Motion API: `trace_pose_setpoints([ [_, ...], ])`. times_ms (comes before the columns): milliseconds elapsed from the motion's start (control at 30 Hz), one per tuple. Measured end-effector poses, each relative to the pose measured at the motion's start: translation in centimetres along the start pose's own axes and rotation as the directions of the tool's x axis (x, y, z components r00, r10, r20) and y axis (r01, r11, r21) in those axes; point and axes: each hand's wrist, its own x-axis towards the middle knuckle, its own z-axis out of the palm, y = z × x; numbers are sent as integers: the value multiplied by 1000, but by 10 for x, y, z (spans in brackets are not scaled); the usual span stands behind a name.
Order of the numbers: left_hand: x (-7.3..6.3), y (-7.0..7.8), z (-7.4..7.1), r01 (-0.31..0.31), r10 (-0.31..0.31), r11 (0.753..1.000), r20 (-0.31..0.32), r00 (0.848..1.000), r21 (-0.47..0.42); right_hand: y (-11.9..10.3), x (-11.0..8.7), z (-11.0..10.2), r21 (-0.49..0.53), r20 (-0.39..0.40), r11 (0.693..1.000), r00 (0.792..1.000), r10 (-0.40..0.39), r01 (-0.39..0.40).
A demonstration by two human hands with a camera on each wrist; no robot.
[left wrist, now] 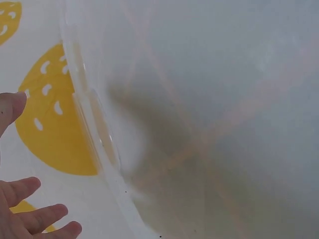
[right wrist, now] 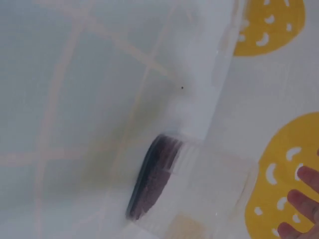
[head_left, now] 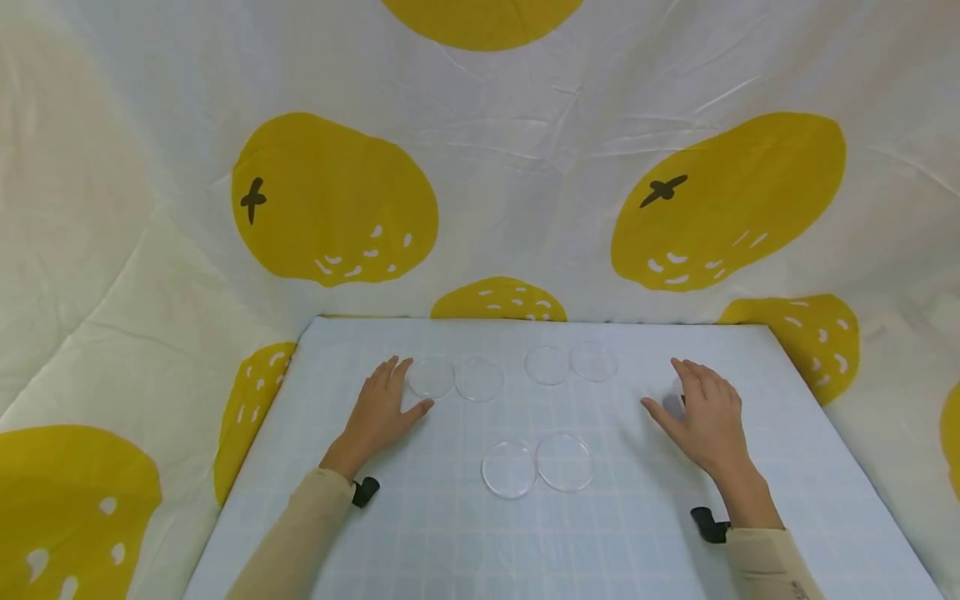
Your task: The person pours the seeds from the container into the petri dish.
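- Table (head_left: 420,533): discs may slide if bumped; pale, checked surface.
- Left hand (head_left: 378,412), right hand (head_left: 708,425): fingers straight, thumbs apart, neither visibly gripping.
- Box (right wrist: 214,184), beside right hand: a brushing thumb could tip it; clear walls, dark band.
- Discs (head_left: 564,462): left fingertips could knock the far-left pair (others: far middle, near middle); round, transparent, thin-rimmed.

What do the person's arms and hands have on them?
The left sleeve and right sleeve are long and tan. The right one has dark marks, too small to read. A little black gadget pokes out at the left wrist, another black gadget at the right. No gloves show.
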Motion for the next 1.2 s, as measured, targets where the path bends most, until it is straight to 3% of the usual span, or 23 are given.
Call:
trace_pose_setpoints([
  [167,8,-3,0,4,-3,1000,37,999,-29,13,-4,-3,12,-36,1000,999,21,-21],
  [433,20,-11,2,28,-21,997,100,995,-67,33,-17,-5,80,50,974,977,207,-211],
  [700,32,-26,4,69,-42,988,191,981,-137,51,-27,-5,139,192,890,894,405,-433],
  [967,38,-35,8,96,-50,979,244,969,-180,55,-33,-2,121,300,823,811,503,-555],
  [1200,42,-42,21,111,-63,982,289,955,-153,58,-39,1,102,342,807,782,521,-582],
])
